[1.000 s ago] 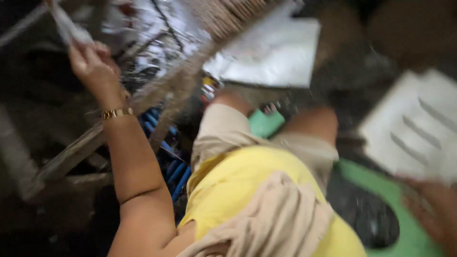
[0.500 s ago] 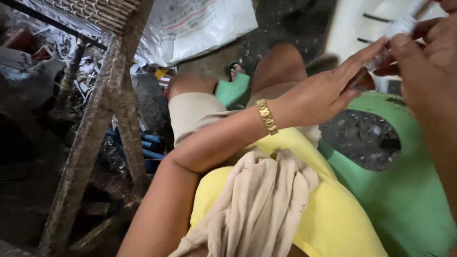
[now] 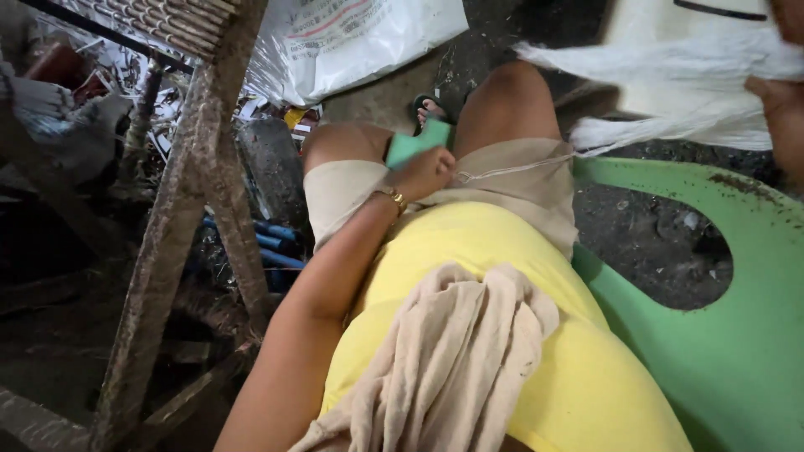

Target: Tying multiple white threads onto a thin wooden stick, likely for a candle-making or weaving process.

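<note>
I sit in a green plastic chair (image 3: 737, 351) in a yellow shirt and beige shorts. My left hand (image 3: 423, 172), with a gold bracelet at the wrist, rests on my thigh and pinches a thin white strand (image 3: 515, 167). The strand runs taut to the right into a bundle of white fibrous strips (image 3: 670, 92). My right hand (image 3: 783, 113) at the right edge grips that bundle, which is blurred at the top. A beige cloth (image 3: 456, 351) lies on my lap.
A rough wooden frame leg (image 3: 180, 218) stands close on the left, with blue pipes (image 3: 268, 243) and scrap behind it. A white printed sack (image 3: 352, 38) lies on the dark ground ahead. A white plastic chair (image 3: 670, 25) is at the top right.
My left hand has dropped from beside my right hand to my thigh, and a thin strand now stretches between them. The white bundle has come into view in my right hand.
</note>
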